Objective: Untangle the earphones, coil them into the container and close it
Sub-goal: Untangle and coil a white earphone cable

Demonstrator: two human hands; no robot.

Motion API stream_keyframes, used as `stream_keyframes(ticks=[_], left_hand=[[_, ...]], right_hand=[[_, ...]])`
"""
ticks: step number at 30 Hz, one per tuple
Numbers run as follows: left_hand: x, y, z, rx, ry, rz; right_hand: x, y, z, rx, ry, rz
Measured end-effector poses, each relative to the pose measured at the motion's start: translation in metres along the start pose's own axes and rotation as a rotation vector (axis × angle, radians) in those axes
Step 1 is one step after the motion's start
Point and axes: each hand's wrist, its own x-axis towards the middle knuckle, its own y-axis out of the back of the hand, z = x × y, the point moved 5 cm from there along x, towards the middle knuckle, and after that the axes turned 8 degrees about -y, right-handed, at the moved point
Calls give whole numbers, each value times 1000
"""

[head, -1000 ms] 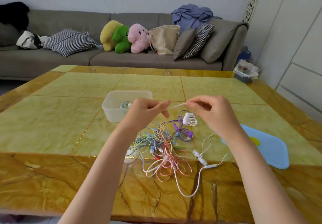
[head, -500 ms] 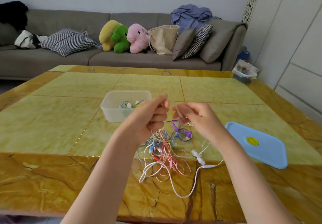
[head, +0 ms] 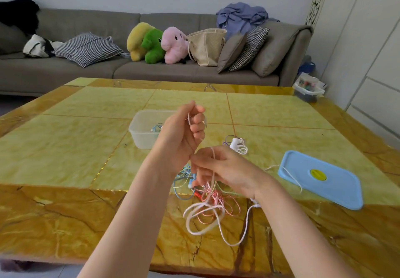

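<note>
Fingers of the left hand (head: 184,135) were curled round a white cord (head: 203,212), the right hand (head: 218,169) pinching it lower. Container (head: 138,130) held a couple of sets, most earphones (head: 207,193) looked tangled on the table (head: 65,148), lid (head: 337,193) off.

No text, label, brand or number can be read anywhere in view. The blue lid (head: 320,179) on the worktop (head: 65,148) carries a yellow oval patch, but any marking on it is too blurred to make out. The beige bag (head: 206,46) on the sofa has a faint woven pattern, not legible as lettering.
</note>
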Motion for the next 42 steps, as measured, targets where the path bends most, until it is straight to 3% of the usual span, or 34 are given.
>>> stream_keyframes(ticks=[4, 8, 11, 14, 18, 22, 25, 28, 31, 36, 42], left_hand=[[-4, -3, 5, -131, 106, -132], [-5, 2, 8, -271, 163, -224], [-9, -1, 7, -437, 329, -393], [-15, -4, -4, -80, 313, -356], [-26, -17, -28, 314, 357, -437], [-24, -7, -36, 482, 424, -354], [-21, 0, -39, 687, 397, -317], [-14, 7, -38, 784, 330, -248], [-9, 10, -33, 687, 308, -179], [-3, 21, -27, 491, 282, -82], [2, 11, -21, 91, 161, -60]], right_hand=[[-7, 17, -2, 359, -52, -82], [-15, 35, -5, 440, -36, -245], [-9, 51, 2, 571, -106, -76], [-6, 55, 8, 638, -195, 80], [-8, 58, 8, 661, -202, 242], [-15, 71, 7, 383, -198, 412], [-19, 72, -3, 139, -113, 379], [-20, 62, -11, 159, -33, 265], [-20, 57, -15, 257, -19, 185], [-25, 67, -16, 200, -14, 225], [-23, 34, -8, -39, -89, -59]])
